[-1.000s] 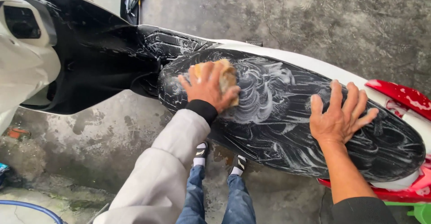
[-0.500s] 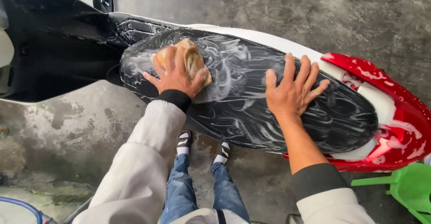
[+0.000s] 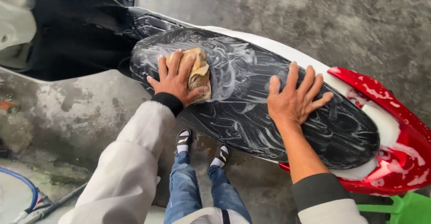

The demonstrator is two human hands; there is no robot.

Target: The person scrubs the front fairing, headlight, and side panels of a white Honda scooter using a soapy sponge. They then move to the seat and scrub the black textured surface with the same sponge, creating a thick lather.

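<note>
A scooter stands below me, its long black seat (image 3: 251, 111) streaked with white soap foam. My left hand (image 3: 176, 78) presses a yellow sponge (image 3: 196, 73) flat onto the front part of the seat, fingers spread over it. Farther back, my right hand (image 3: 294, 100) lies flat on the seat with its fingers apart and nothing in it. The scooter's red rear panel (image 3: 395, 129) is foamy too, and a white side panel (image 3: 269, 48) runs along the seat's far edge.
The black footwell (image 3: 76, 39) and white front body (image 3: 15, 31) are at upper left. Wet concrete floor (image 3: 336, 13) lies all around. A blue hose (image 3: 24, 183) is at lower left, a green plastic object (image 3: 404, 208) at lower right. My feet (image 3: 202, 147) stand by the scooter.
My left hand with the sponge has stayed on the front of the seat, shifting slightly over it. My right hand stays planted farther back. The view has drifted toward the scooter's rear.
</note>
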